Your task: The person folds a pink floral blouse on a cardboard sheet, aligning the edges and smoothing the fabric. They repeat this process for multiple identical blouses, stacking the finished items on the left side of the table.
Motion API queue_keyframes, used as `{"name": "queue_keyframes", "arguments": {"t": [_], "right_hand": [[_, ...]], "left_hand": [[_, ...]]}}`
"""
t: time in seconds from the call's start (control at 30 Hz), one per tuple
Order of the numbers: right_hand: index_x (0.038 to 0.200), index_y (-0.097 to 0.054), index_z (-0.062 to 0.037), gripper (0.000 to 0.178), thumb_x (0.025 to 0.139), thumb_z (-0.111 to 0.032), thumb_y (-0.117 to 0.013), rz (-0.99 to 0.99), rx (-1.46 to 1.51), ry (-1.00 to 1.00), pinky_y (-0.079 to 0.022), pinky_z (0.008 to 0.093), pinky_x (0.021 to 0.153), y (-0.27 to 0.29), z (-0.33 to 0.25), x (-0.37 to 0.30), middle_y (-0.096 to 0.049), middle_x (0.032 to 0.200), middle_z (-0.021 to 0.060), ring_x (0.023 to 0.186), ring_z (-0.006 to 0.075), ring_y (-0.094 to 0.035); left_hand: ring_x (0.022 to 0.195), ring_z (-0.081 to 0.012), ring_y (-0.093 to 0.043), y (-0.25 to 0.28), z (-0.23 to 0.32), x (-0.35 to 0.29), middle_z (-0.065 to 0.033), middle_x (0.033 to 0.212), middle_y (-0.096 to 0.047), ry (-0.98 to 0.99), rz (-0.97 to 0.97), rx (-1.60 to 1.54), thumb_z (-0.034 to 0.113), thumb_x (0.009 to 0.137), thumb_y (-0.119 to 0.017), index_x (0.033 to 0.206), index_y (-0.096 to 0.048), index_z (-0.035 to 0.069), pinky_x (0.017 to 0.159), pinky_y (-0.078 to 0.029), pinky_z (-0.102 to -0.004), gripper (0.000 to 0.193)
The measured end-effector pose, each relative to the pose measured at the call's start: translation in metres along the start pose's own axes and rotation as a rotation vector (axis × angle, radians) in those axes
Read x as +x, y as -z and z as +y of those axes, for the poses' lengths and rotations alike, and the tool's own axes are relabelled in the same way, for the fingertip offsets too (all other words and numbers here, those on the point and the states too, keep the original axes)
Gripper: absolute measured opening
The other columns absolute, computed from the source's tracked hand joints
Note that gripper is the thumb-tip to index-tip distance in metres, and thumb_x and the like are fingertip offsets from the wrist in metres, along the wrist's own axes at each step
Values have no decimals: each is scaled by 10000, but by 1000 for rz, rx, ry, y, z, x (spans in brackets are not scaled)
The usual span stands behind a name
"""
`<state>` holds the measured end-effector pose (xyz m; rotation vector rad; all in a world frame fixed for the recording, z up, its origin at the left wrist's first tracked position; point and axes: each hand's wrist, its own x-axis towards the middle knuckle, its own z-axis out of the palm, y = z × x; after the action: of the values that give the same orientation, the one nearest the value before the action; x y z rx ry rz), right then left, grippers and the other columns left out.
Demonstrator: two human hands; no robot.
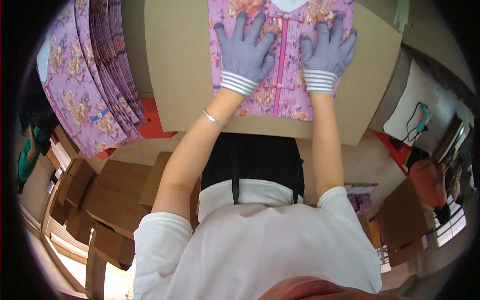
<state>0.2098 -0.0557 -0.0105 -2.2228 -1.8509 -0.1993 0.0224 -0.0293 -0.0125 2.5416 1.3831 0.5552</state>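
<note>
Flat on a tan board [177, 75] lies a folded garment [281, 75], or a flat piece that looks like one. It is pink-purple with a flower print, a dark pink central strip, small bows and a white neck area. Its top runs out of view. My left hand [245, 52], in a grey-purple glove with a striped cuff, presses on its left half with fingers spread. On the right half rests my right hand [327, 55], gloved the same way, also flat with fingers apart. Some fingertips of the gloves are bare.
Many matching flower-print pieces [75, 95] are stacked at left. A red object [152, 120] shows below them. At right, a teal tool [424, 112] with a black cord lies on a white sheet. Brown cartons [120, 185] stand behind. Other people [432, 182] are at both sides.
</note>
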Motion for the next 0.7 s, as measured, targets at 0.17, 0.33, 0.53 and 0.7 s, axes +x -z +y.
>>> {"name": "queue_keyframes", "arguments": {"t": [0.17,0.33,0.53,0.7], "right_hand": [[1268,-614,-189,556,801,-488,-655,-3,-62,26,-275,647,1015,-11,-6,24,-461,1464,64,1356,366,-355],[1297,-598,-222,564,814,-510,-637,24,-56,43,-248,677,1003,-20,-6,33,-478,1454,40,1374,323,-356],[1311,-586,-238,552,833,-514,-620,18,-64,41,-234,675,1012,-21,-7,32,-483,1448,32,1375,321,-352],[1321,-576,-242,557,839,-521,-615,14,-63,39,-234,673,1012,-19,-8,32,-489,1439,32,1379,315,-346]], "left_hand": [[1369,-403,-343,6,6,-2,-97,1444,-453,34,-76,-8,238,751,-645,1158,-639,185,1036,-150,-769,410],[1374,-417,-338,4,4,-2,-103,1465,-438,31,-87,-1,249,745,-661,1125,-673,163,1033,-128,-790,389],[1409,-389,-296,7,5,-1,-85,1491,-407,44,-120,-8,252,785,-621,1159,-648,161,1067,-115,-753,386],[1405,-388,-302,8,6,-1,-87,1489,-411,46,-124,11,256,788,-612,1162,-647,152,1070,-116,-749,390]]}}
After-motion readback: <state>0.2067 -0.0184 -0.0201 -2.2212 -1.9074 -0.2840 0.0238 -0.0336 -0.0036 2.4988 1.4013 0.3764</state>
